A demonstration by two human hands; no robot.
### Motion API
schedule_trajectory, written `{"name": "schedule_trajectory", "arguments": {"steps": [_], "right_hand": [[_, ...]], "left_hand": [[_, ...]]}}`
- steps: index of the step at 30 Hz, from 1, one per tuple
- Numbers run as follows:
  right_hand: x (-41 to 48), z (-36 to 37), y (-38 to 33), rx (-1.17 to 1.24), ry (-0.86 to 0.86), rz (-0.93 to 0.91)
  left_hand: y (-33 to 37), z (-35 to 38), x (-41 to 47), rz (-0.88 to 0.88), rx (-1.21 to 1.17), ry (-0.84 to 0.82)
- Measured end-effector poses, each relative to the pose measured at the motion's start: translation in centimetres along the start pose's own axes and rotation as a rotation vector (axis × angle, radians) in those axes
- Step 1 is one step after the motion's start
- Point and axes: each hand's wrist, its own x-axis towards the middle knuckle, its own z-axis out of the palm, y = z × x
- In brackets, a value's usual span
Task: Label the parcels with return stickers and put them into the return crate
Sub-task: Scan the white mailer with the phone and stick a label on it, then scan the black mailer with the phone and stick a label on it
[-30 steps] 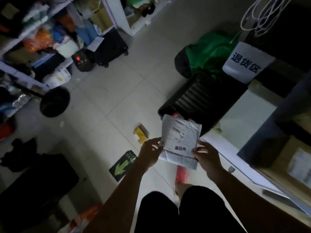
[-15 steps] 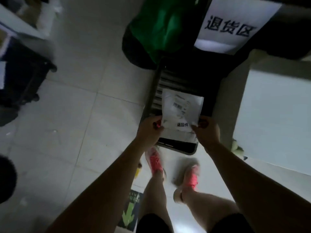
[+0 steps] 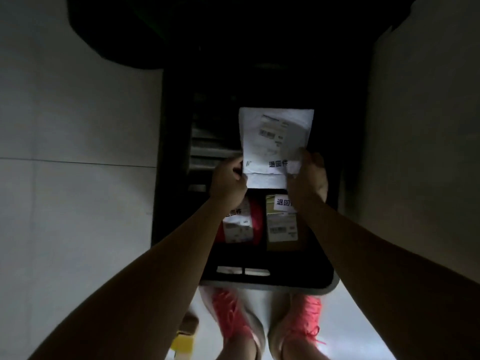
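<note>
**Mailer over the crate**

Since the earlier frame the white mailer (image 3: 275, 141) has come over the black crate (image 3: 272, 284), with the left hand (image 3: 228, 181) and right hand (image 3: 309, 178) pinching its lower corners. A red parcel (image 3: 257, 216) and a brown box (image 3: 281, 241) lie inside the crate, and pale floor tiles (image 3: 78, 203) flank it.

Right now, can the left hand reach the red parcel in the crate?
Likely not yet: the left hand grips the white parcel. The red parcel lies uncovered just below its wrist, so releasing should do.

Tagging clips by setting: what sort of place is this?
Likely a parcel returns area: a crate on tiled floor holds a stickered red parcel and brown box; left hand and right hand hold a labelled white parcel over it.
</note>
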Motion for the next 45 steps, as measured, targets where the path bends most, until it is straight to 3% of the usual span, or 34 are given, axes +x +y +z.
{"name": "schedule_trajectory", "arguments": {"steps": [6,10,16,23,27,36,45], "right_hand": [[1.1,2.5,1.3,-0.050,-0.112,0.012],[-2.2,-2.1,-0.8,0.021,-0.088,-0.025],[-9.3,-14.7,-6.1,-0.282,-0.065,-0.225],[-22.6,-33.7,-14.9,-0.486,0.098,-0.427],[-30.2,-44.3,-17.2,-0.458,0.207,-0.466],[-47.5,-62.0,-10.6,-0.365,0.406,-0.366],[-59.0,-70.4,3.8,-0.239,0.447,-0.228]], "left_hand": [[-2.8,2.4,0.5,-0.086,-0.014,-0.140],[0.4,-1.4,-2.7,-0.002,0.184,-0.026],[10.6,-13.5,-10.6,0.294,0.738,0.187],[26.7,-27.7,-26.5,0.410,1.019,0.341],[35.2,-32.4,-36.9,0.519,1.171,0.364],[47.3,-31.5,-55.5,0.660,1.217,0.438],[53.9,-23.3,-68.6,0.809,1.220,0.388]]}}
